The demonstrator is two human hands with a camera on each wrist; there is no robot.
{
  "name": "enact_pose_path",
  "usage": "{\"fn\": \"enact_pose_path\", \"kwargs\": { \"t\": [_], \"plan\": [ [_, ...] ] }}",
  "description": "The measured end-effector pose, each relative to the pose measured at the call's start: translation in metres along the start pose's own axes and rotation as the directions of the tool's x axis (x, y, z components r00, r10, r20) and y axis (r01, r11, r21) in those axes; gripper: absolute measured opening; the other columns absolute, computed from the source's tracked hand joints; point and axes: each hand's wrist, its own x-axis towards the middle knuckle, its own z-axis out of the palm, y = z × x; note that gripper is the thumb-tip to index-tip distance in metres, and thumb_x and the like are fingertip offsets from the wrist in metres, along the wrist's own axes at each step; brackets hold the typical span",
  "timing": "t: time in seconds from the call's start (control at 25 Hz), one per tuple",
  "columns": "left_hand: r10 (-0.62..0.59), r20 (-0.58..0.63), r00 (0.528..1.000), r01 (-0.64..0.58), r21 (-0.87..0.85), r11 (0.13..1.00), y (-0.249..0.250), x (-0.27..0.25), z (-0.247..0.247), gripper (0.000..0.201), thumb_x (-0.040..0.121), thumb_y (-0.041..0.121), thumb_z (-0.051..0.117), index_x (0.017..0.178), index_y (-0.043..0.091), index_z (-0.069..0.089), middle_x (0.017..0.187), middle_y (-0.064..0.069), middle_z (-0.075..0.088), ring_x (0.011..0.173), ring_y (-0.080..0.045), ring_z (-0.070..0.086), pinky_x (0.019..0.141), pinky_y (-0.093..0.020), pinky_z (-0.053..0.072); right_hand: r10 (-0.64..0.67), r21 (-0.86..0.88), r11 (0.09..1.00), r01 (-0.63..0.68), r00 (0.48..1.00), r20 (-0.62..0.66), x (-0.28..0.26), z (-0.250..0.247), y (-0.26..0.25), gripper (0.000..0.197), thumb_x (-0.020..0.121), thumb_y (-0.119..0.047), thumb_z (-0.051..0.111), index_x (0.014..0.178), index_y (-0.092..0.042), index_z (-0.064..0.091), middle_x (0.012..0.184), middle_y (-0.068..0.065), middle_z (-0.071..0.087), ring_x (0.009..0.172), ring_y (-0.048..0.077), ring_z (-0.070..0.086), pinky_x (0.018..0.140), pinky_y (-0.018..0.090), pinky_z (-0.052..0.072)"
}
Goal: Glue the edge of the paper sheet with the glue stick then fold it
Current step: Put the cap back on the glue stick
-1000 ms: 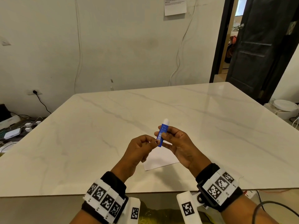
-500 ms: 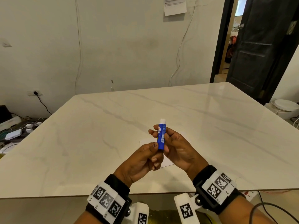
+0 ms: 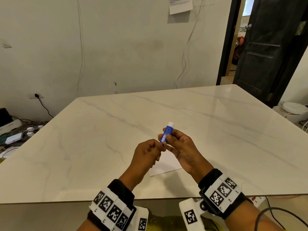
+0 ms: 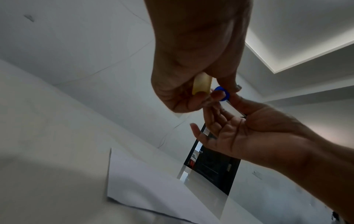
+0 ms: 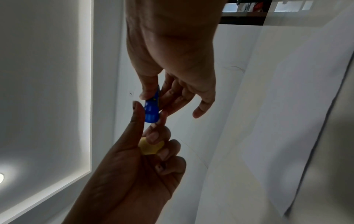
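Standing tilted, the blue glue stick (image 3: 167, 134) bares a white tip.

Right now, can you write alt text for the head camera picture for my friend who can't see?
Two hands hold a small blue glue stick upright above a white marble table; the right hand grips its barrel, the left hand pinches its base. A white paper sheet lies beneath.

White marble-look table (image 3: 103, 147), grey-veined, glossy. Off-white wall (image 3: 125, 47), scuffed, with hanging cables, a printed notice (image 3: 180, 5) and a socket (image 3: 35, 95). Dark panelled door (image 3: 266, 47) stood open at right. Chargers and adapters (image 3: 15, 137) lay on the floor at left. Recessed ceiling strip light (image 5: 85, 91) was lit.
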Motion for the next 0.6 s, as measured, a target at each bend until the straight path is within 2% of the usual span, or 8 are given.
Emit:
{"fn": "enact_pose_path", "kwargs": {
  "t": [0.16,0.24,0.32,0.4,0.48,0.56,0.6],
  "plan": [
    [-0.041,0.173,0.984,0.075,-0.196,0.978,0.001,-0.002,-0.003,0.034,0.094,0.033,0.038,0.080,0.014,0.062,0.048,0.007,0.049,0.044,-0.006,0.041,0.045,-0.015,0.039,-0.009,-0.002,1.000,0.009,0.998,0.054,0.000,0.002,-0.002,0.021,0.086,-0.013,0.051,0.103,-0.021,0.061,0.089,-0.001,0.072,0.084,0.011,0.070,0.076,0.023,0.055],
    [-0.050,0.216,0.975,0.104,-0.246,0.964,0.002,-0.005,-0.002,0.034,0.094,0.033,0.035,0.086,0.010,0.059,0.047,0.007,0.048,0.044,-0.006,0.040,0.045,-0.017,0.038,-0.016,0.000,1.000,0.016,0.997,0.080,0.000,0.004,-0.003,0.022,0.084,-0.016,0.051,0.102,-0.022,0.062,0.085,-0.004,0.073,0.085,0.012,0.069,0.078,0.024,0.055],
    [-0.099,0.205,0.974,0.155,-0.280,0.947,0.005,-0.005,-0.003,0.035,0.095,0.036,0.034,0.093,0.010,0.057,0.052,0.005,0.050,0.047,-0.008,0.043,0.048,-0.019,0.039,-0.040,0.012,0.999,0.039,0.997,0.060,0.000,0.005,-0.003,0.021,0.086,-0.016,0.050,0.103,-0.021,0.061,0.085,-0.004,0.074,0.085,0.014,0.070,0.081,0.026,0.055],
    [-0.178,0.176,0.968,0.236,-0.407,0.882,0.007,-0.004,-0.007,0.031,0.095,0.037,0.035,0.098,0.016,0.057,0.064,0.001,0.051,0.053,-0.011,0.044,0.054,-0.023,0.039,-0.066,0.031,0.997,0.067,0.998,-0.022,0.000,0.002,-0.003,0.021,0.089,-0.013,0.050,0.106,-0.018,0.060,0.088,0.000,0.072,0.086,0.016,0.069,0.082,0.028,0.055],
    [-0.195,0.111,0.975,0.224,-0.482,0.847,0.005,-0.001,-0.012,0.010,0.096,0.021,0.041,0.098,0.021,0.051,0.078,-0.004,0.051,0.058,-0.015,0.045,0.057,-0.026,0.041,-0.066,-0.006,0.998,0.066,0.992,-0.109,0.001,-0.004,-0.004,0.023,0.088,-0.014,0.054,0.110,-0.016,0.059,0.091,0.004,0.069,0.085,0.020,0.068,0.083,0.030,0.055],
    [-0.148,0.040,0.988,0.153,-0.357,0.921,-0.001,0.000,-0.017,0.015,0.095,0.005,0.038,0.095,0.020,0.042,0.091,-0.007,0.054,0.060,-0.015,0.049,0.057,-0.024,0.046,-0.034,-0.095,0.995,0.022,0.992,-0.122,-0.001,-0.007,-0.004,0.025,0.084,-0.014,0.060,0.109,-0.016,0.059,0.091,0.004,0.069,0.080,0.020,0.068,0.077,0.029,0.057],
    [-0.106,0.023,0.994,0.109,-0.272,0.956,-0.004,0.001,-0.019,0.012,0.096,0.007,0.036,0.095,0.018,0.038,0.096,-0.009,0.055,0.058,-0.013,0.052,0.055,-0.022,0.048,-0.020,-0.149,0.989,0.004,0.994,-0.105,-0.004,-0.007,-0.004,0.025,0.082,-0.013,0.063,0.106,-0.020,0.060,0.090,0.005,0.069,0.075,0.019,0.068,0.073,0.027,0.057]
  ]
}}
